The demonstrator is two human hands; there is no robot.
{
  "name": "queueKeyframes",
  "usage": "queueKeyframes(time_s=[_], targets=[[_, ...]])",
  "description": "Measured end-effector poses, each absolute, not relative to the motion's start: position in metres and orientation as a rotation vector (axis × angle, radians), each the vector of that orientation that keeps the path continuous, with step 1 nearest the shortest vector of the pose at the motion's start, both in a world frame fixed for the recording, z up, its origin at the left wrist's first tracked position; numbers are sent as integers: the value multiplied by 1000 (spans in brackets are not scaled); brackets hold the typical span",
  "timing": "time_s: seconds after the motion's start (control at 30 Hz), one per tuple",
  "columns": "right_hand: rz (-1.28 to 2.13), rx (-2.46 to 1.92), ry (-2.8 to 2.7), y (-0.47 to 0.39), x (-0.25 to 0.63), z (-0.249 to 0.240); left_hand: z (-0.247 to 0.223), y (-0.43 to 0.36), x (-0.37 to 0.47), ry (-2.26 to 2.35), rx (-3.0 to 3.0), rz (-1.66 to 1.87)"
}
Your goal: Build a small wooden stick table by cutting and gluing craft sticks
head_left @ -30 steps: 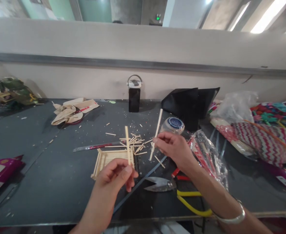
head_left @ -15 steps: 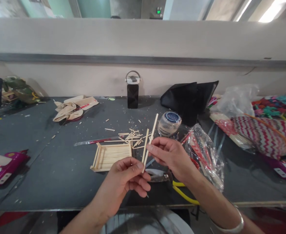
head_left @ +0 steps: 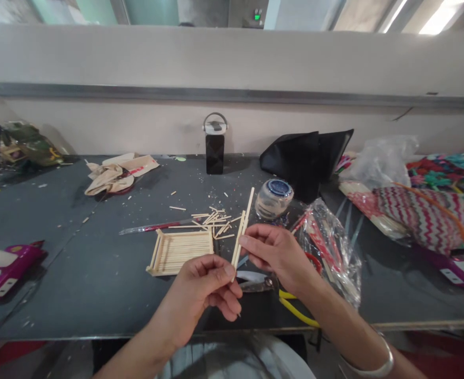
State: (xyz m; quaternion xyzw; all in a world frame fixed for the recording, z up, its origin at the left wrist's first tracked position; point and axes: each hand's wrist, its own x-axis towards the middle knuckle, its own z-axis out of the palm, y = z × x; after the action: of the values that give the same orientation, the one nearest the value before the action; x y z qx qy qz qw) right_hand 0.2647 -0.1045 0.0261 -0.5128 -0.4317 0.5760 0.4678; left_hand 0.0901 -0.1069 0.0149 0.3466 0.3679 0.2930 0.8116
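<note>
My left hand [head_left: 211,287] pinches the lower ends of two thin wooden sticks between thumb and fingers. My right hand [head_left: 273,252] grips the longer wooden stick [head_left: 249,205] partway up. The shorter stick lies close alongside it, and both lean slightly to the right. Just behind my left hand a small tray-like frame of glued sticks [head_left: 182,252] rests on the table. Beyond the hands lies a loose pile of short cut sticks [head_left: 218,221]. Partly hidden under my hands are scissors with yellow handles [head_left: 298,313].
A jar with a blue lid [head_left: 275,199] stands behind my right hand, near a clear plastic packet [head_left: 330,247]. A black lantern-like bottle [head_left: 215,147], a black pouch [head_left: 306,158] and crumpled cloth [head_left: 117,176] lie farther back. A purple tool [head_left: 10,268] is at left.
The two sticks have come together; the shorter one has swung toward the longer and now lies nearly against it. Both hands have stayed in almost the same place.
</note>
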Motion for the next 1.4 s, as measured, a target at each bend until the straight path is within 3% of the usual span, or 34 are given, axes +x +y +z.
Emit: queueKeyframes(time_s=[0.2,0.3,0.53,0.63,1.0,1.4], targets=[[1378,-1305,-1162,-108,262,25,11,-113,89,841,792,633],[1180,-1365,-1331,-113,269,26,12,-110,82,882,815,677],[-184,-1238,-2395,-118,307,43,28,-91,61,869,775,697],[-481,-1228,-2530,-114,316,49,31,-90,61,838,777,655],[-722,-1227,-2529,-106,309,56,21,-100,64,721,697,481],[-668,-1183,-2558,-102,311,51,20,-102,69,621,661,372]])
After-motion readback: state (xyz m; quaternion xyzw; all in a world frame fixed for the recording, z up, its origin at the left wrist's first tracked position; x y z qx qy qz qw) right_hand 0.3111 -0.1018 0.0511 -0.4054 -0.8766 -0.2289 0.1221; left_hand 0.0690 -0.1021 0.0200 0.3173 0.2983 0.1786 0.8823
